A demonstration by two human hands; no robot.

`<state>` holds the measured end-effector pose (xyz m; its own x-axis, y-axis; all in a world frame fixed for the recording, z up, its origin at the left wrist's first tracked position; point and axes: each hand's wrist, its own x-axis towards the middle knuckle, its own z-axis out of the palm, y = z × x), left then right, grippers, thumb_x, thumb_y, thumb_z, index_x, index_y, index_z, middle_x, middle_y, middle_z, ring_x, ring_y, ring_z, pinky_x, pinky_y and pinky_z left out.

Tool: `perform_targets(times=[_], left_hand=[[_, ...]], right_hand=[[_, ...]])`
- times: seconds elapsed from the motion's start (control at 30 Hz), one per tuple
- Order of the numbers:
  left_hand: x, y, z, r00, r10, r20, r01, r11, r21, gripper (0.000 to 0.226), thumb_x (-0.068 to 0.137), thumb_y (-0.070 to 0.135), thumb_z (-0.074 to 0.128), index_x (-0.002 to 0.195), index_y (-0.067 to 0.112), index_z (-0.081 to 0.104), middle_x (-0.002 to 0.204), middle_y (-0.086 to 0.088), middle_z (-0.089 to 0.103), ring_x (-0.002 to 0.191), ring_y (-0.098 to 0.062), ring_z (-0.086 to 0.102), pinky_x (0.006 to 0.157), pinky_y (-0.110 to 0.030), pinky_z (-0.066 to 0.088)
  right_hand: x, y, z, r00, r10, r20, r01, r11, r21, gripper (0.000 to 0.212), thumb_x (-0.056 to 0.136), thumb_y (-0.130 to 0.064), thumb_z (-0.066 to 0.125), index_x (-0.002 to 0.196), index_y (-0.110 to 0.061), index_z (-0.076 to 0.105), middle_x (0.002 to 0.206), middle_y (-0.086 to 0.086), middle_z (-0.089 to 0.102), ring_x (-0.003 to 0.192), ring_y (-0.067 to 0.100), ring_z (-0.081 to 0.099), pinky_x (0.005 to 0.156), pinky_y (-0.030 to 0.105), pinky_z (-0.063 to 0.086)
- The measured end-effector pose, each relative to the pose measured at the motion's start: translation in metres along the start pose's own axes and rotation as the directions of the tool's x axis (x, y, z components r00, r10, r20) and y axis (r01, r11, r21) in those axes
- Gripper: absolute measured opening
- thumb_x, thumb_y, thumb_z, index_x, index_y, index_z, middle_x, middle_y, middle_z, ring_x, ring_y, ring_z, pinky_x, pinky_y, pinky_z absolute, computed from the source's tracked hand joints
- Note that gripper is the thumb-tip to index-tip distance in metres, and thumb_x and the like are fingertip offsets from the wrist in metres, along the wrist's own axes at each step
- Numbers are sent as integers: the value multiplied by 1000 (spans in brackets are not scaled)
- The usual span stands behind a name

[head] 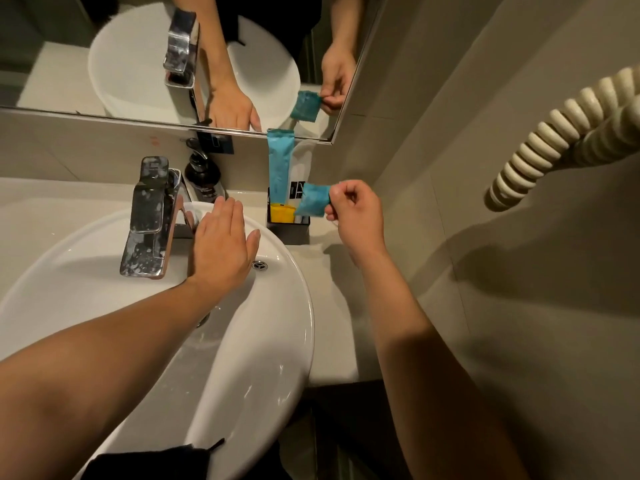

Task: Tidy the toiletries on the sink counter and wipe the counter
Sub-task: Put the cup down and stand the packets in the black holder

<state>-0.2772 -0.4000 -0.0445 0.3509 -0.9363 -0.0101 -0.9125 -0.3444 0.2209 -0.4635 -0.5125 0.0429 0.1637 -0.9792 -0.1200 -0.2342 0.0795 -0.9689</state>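
- Chrome, water-spotted lever faucet (150,216) stands at the back rim of the round white ceramic basin (280,341), spout pointing over the bowl.
- Black pump soap bottle (202,173) stands on the pale sink counter (332,299) at its back edge, just behind the faucet.
- Left hand (221,247) lies flat, palm down, on the basin's back rim beside the faucet base; fingers extended and together, gripping nothing.
- Black square amenity holder (289,228) sits on the counter near the back right corner, touching or just beside the basin rim. Inside stand a tall light-blue sachet (280,161), leaning against the wall below the mirror (242,64), and a yellow packet (281,212).
- Small teal foil packet (313,202) is pinched at its right edge between thumb and fingertips of the right hand (358,216), suspended above the holder's right side.
- Cream coiled cord (554,133) hangs on the right wall.
- Black cloth (149,460) drapes over the basin's front rim.
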Motion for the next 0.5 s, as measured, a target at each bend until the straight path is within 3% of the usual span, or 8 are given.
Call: perform_targets(times=[0.1,0.23,0.37,0.5], left_hand=[[1,0,-1,1000,-3,12,3,1000,17,65,105,41,39,154,-1,33,159,-22,38,153,-36,26,122,-50,27],[1,0,-1,1000,2,27,-3,999,42,65,105,41,38,155,-1,31,161,-20,36,154,-34,24,123,-48,24],[2,0,0,1000,-4,23,4,1000,25,64,105,39,42,154,-1,34,160,-20,37,153,-35,25,121,-50,26],[2,0,0,1000,-9,19,9,1000,7,64,104,39,43,153,-1,36,160,-20,38,153,-34,27,122,-50,28]], right_hand=[[18,0,18,1000,-14,3,14,1000,11,17,100,-10,59,84,-17,60,74,3,65,63,9,60,62,24,53],[28,18,35,996,40,74,-30,991,-127,15,101,-11,56,85,-13,57,76,7,64,62,10,60,62,28,53],[31,29,40,993,25,119,7,967,-254,15,101,-10,56,86,-12,56,79,2,59,68,12,59,57,14,46],[35,34,42,991,-40,127,86,920,-382,16,97,-11,60,82,-17,59,89,2,56,72,8,49,61,11,39]])
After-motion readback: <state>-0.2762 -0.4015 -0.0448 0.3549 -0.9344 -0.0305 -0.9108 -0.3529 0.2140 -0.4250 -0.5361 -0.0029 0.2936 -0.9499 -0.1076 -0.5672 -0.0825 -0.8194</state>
